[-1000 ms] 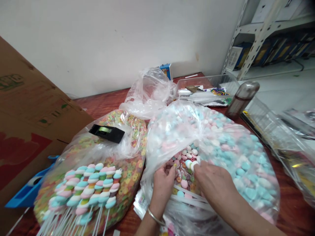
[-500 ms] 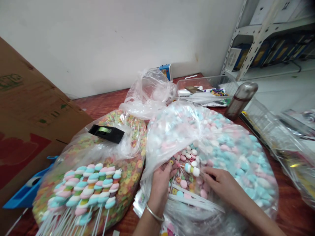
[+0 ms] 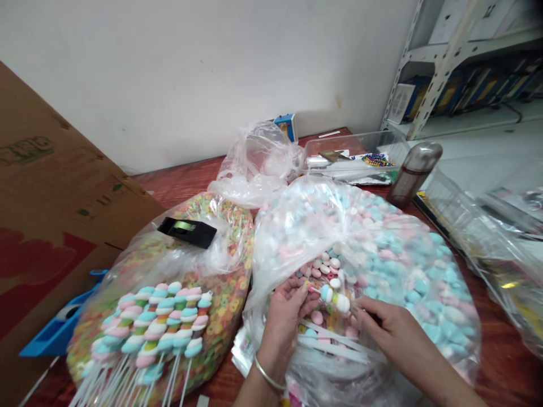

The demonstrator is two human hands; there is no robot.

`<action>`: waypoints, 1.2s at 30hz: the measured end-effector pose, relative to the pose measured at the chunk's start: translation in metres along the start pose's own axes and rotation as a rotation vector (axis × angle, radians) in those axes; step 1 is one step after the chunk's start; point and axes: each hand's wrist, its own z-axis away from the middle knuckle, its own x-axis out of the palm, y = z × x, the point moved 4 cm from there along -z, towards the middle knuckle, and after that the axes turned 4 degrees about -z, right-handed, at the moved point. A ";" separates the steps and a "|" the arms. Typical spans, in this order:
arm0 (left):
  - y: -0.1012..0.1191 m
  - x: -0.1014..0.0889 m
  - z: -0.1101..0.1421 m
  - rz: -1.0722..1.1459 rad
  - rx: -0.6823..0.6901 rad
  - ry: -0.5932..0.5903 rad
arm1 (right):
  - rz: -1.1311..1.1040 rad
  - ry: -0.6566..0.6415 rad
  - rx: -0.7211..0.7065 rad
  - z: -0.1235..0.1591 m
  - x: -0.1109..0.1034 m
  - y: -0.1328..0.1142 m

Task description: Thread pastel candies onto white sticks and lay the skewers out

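Note:
My hands work inside the opening of a large clear plastic bag [image 3: 297,215] packed with pink, white and blue pastel candies [image 3: 394,254]. My left hand [image 3: 286,325] pinches the thin end of a short skewer [image 3: 333,298] threaded with blue, green and white candy pieces. My right hand [image 3: 382,328] is next to the skewer's white tip, its fingers close together, and what they hold cannot be seen. Long white sticks [image 3: 335,345] lie under my hands. To the left, finished twisted pastel candy skewers [image 3: 161,322] rest on a bag of colourful candy rings [image 3: 224,288].
The bags sit on a red-brown wooden table [image 3: 182,183]. A cardboard box [image 3: 55,169] and a blue object [image 3: 59,333] stand at left. At the back are a crumpled plastic bag [image 3: 254,164], a clear tub [image 3: 352,155] and a metal flask [image 3: 413,175]. Shelving stands at upper right.
My right hand has moved right, away from the skewer's white tip. My left hand has closed around the skewer's thin end, and the skewer now lies more level.

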 end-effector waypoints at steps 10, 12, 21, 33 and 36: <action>0.007 0.009 0.016 -0.660 0.560 -0.026 | -0.013 0.150 -0.059 0.014 0.044 0.005; 0.004 0.013 0.024 -0.718 0.617 -0.081 | -0.155 0.143 -0.063 0.017 0.056 0.012; -0.023 0.030 0.055 -0.764 0.800 -0.186 | -0.609 0.101 0.099 0.029 0.067 0.026; 0.010 0.006 0.010 -1.676 0.820 0.145 | -1.007 0.200 0.269 0.025 0.046 0.036; 0.006 0.002 0.013 -1.689 0.814 0.176 | -1.036 0.219 0.237 0.030 0.046 0.041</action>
